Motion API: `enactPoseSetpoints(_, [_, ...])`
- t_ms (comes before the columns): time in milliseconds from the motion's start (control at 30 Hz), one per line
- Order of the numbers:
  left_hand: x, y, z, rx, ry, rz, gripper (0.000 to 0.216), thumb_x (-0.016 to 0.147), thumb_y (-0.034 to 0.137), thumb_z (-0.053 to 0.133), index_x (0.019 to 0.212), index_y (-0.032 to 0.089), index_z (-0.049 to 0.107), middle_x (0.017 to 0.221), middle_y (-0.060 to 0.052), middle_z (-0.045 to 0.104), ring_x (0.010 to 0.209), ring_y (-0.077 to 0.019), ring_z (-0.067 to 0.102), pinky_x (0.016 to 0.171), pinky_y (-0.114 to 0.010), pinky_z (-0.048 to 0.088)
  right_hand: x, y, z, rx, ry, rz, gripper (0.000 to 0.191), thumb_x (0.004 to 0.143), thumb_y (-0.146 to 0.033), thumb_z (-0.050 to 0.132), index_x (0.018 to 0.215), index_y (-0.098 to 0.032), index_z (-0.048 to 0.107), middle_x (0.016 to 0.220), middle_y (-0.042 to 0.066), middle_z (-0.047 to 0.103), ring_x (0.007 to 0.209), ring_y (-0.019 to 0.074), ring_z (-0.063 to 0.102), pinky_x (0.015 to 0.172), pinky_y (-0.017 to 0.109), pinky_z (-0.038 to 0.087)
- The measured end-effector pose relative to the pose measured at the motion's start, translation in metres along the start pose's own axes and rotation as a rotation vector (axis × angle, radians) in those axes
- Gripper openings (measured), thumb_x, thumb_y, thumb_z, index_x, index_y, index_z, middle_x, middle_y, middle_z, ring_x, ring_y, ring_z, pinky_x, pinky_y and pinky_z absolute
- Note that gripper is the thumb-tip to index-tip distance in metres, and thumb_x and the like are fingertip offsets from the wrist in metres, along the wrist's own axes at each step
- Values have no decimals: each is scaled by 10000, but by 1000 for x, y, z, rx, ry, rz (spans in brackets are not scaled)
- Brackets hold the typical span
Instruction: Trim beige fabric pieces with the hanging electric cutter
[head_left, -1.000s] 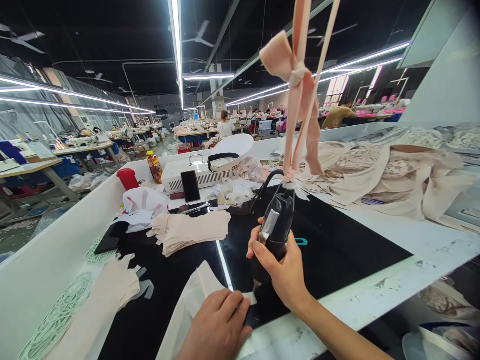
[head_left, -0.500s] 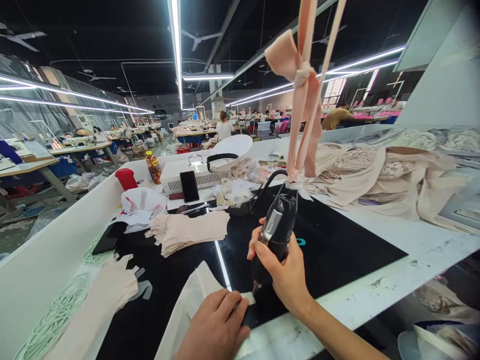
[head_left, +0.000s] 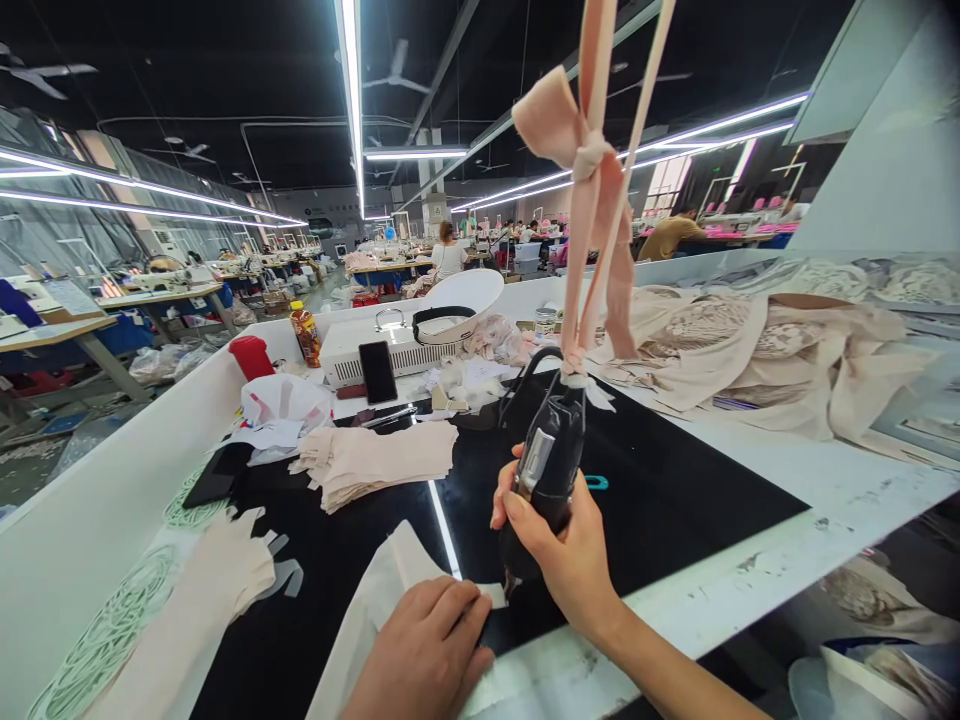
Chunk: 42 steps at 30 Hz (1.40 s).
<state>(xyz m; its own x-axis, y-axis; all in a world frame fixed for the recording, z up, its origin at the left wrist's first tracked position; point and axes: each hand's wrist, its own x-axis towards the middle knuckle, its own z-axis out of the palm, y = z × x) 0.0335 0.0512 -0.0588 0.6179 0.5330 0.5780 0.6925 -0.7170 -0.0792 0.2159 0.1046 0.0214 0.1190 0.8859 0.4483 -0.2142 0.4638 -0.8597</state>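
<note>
My right hand (head_left: 551, 535) is wrapped round a black corded hand tool (head_left: 553, 450) with a silver plate on its side. The tool stands nearly upright, hanging from knotted peach fabric strips (head_left: 592, 190). Its narrow tip is at the end of a pale fabric strip (head_left: 493, 595) and appears to touch it. My left hand (head_left: 424, 650) lies over that strip and the edge of a pale beige fabric piece (head_left: 394, 565), fingers close together, pressing down on the black work surface (head_left: 637, 490). My left fingertips are just left of the tool's tip and partly hidden.
A stack of beige fabric pieces (head_left: 382, 462) lies behind my left hand, more cloth (head_left: 180, 620) at left. Further back are a phone (head_left: 377, 372) and a white vented box (head_left: 349, 350). A teal clip (head_left: 596, 482) lies right of the tool; fabric heaps (head_left: 735, 350) fill the right.
The tool and my right hand have shifted slightly left, bringing the tip to the strip's end. The hanging strips swung left too. My left hand has moved slightly left.
</note>
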Motion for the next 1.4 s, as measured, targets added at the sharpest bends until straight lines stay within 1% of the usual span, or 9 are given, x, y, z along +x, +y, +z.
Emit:
enactPoseSetpoints(167, [0, -8, -18, -22, -37, -17, 404, 1183, 322, 299, 1215, 173, 674, 1122, -32, 772, 998, -200, 742, 886, -326, 634, -2, 4, -4, 9, -14, 15, 265, 863, -336, 814, 1011, -254, 609, 765, -20, 699, 574, 148, 631, 547, 263, 562])
enactPoseSetpoints(300, [-4, -15, -26, -93, -74, -77, 383, 1182, 317, 317, 1202, 198, 681, 1142, -23, 768, 1027, -184, 738, 916, -307, 638, -3, 5, -8, -15, -21, 12, 245, 878, -347, 819, 998, -249, 629, 779, -20, 692, 595, 140, 621, 556, 251, 546])
enactPoseSetpoints(467, [-6, -21, -24, -201, -86, -136, 344, 1175, 316, 368, 1186, 218, 698, 1112, -30, 759, 1021, -173, 732, 907, -294, 635, -1, 2, -10, -14, -16, -10, 271, 877, -319, 819, 1061, -252, 631, 794, -17, 709, 584, 152, 645, 550, 267, 564])
enactPoseSetpoints(633, [-3, -24, -20, -225, -52, -133, 341, 1171, 292, 379, 1192, 216, 711, 1074, -47, 758, 970, -176, 734, 863, -296, 633, -1, 2, -11, 4, -23, -36, 284, 885, -292, 811, 1105, -260, 635, 798, -25, 708, 577, 150, 650, 546, 266, 563])
enactPoseSetpoints(800, [0, -23, -17, -163, -39, -65, 307, 1154, 211, 404, 1160, 202, 710, 1065, -53, 758, 967, -189, 730, 859, -316, 629, -2, 4, -12, 21, -32, -42, 282, 892, -268, 807, 1118, -264, 637, 813, -20, 708, 584, 152, 646, 528, 262, 559])
enactPoseSetpoints(967, [6, -21, -15, -64, -46, 24, 209, 1122, 152, 487, 1149, 180, 693, 1069, -49, 752, 972, -178, 715, 929, -332, 608, -2, 5, -14, 25, -44, -50, 298, 908, -295, 819, 1144, -267, 639, 827, -14, 710, 592, 147, 650, 539, 255, 564])
enactPoseSetpoints(1100, [9, -20, -15, -17, -65, 61, 233, 1109, 98, 454, 1154, 168, 671, 1020, -31, 741, 923, -174, 703, 935, -343, 593, -4, 5, -16, 40, -44, -52, 289, 913, -301, 821, 1134, -279, 637, 831, -23, 706, 595, 140, 648, 550, 250, 567])
enactPoseSetpoints(1233, [9, -19, -14, -5, -124, 37, 217, 1079, 70, 477, 1167, 158, 655, 1005, -32, 721, 886, -183, 685, 896, -348, 591, -5, 6, -17, 45, -41, -41, 312, 917, -320, 827, 1154, -278, 629, 837, -19, 706, 607, 145, 654, 577, 265, 573])
enactPoseSetpoints(1400, [9, -14, -14, -25, -98, -28, 254, 999, 34, 540, 1172, 176, 659, 1058, -35, 737, 932, -205, 691, 860, -357, 600, -6, 9, -19, 37, -40, -35, 341, 918, -354, 834, 1176, -289, 620, 846, -17, 713, 614, 158, 663, 581, 281, 580])
